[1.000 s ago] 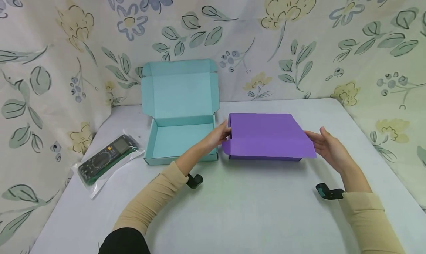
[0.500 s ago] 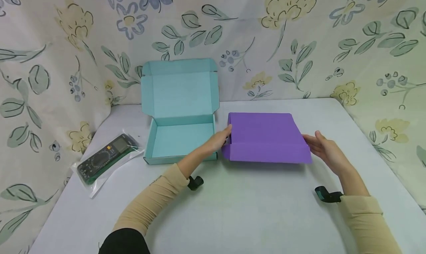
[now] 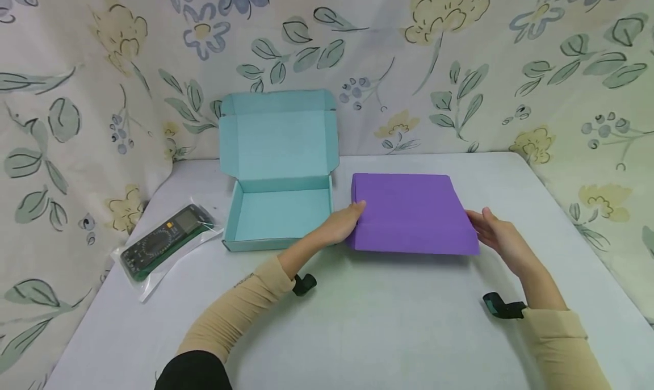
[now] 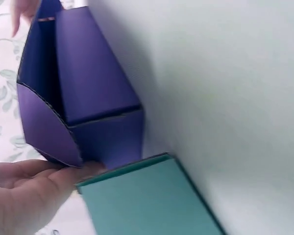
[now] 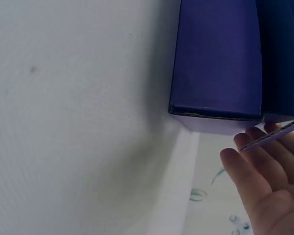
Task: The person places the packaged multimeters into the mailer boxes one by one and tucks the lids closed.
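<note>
A purple cardboard box (image 3: 409,208) stands on the table with its lid folded over the top. In both wrist views a gap separates the lid from the box wall. At the box's left side, my left hand (image 3: 343,225) touches the lid's side flap (image 4: 46,122) with extended fingers (image 4: 39,178). Opposite it, my right hand (image 3: 498,237) has its fairly straight fingers (image 5: 252,178) against the right side flap (image 5: 272,137). Just left of the purple box stands a teal cardboard box (image 3: 286,211), its lid raised; its near corner reaches into the left wrist view.
A black and green multimeter (image 3: 166,239) in a clear plastic bag lies at the table's left. Behind the white table (image 3: 398,322) hangs a floral curtain (image 3: 378,55). The teal box almost touches the purple one beside my left hand.
The purple lid's front panel has come down and forward, covering the box front in the head view. My left hand has moved slightly forward along the lid's left edge; the right has shifted little.
</note>
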Demonstrator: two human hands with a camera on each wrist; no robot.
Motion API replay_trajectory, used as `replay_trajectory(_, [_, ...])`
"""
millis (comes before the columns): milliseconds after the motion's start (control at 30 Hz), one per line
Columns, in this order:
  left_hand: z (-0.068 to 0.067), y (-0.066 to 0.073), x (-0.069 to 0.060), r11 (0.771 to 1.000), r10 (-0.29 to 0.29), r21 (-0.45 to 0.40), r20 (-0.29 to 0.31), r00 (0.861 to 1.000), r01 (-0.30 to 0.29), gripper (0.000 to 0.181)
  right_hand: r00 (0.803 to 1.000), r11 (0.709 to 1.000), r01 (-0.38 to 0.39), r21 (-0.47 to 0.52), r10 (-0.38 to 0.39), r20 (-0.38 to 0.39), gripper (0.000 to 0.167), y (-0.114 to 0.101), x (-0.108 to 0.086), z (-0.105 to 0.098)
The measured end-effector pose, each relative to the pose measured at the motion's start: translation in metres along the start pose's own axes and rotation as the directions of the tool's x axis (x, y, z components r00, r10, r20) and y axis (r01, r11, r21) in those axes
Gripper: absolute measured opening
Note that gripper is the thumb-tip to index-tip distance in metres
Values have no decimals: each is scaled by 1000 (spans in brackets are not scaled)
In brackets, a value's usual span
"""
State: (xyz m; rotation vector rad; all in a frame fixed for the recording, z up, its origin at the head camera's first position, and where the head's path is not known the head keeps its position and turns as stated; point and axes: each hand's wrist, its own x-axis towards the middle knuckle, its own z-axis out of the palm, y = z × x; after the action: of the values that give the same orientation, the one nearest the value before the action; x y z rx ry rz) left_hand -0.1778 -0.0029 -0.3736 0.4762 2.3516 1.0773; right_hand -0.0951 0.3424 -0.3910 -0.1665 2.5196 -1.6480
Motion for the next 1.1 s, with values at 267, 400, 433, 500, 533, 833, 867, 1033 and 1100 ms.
replay_trajectory(267, [-2,11,-16,993,-78,-82,43,996,82,72,992,991,-121,-59,122,20,72,-10,-10,-3])
replay_trajectory(400, [-3,11,-19,979,-72,-185,81,994,86,67,981,980,-193,-41,194,16,72,-13,-12,-2])
replay_trajectory(433, [-2,10,-19,973,-73,-212,89,993,91,65,978,978,-206,-32,207,13,72,-13,-12,-1])
replay_trajectory(500, [-1,9,-18,957,-70,-273,99,993,94,62,974,974,-228,-4,228,9,71,-14,-12,1])
replay_trajectory(533, [0,8,-18,948,-68,-303,100,993,95,61,972,972,-235,17,234,9,71,-15,-11,2])
replay_trajectory(833, [22,-1,-23,881,-53,-469,14,998,53,56,971,953,-229,199,237,-18,72,-15,-11,12])
replay_trajectory(867, [25,-1,-25,878,-46,-477,-2,999,39,54,972,950,-225,217,235,-21,72,-15,-12,13])
replay_trajectory(1033, [37,-4,-34,874,-67,-484,-52,996,33,51,969,937,-225,266,243,-37,64,-13,-13,18])
replay_trajectory(1100, [41,-5,-36,874,-82,-484,-54,995,46,52,966,939,-239,248,256,-39,62,-13,-14,19])
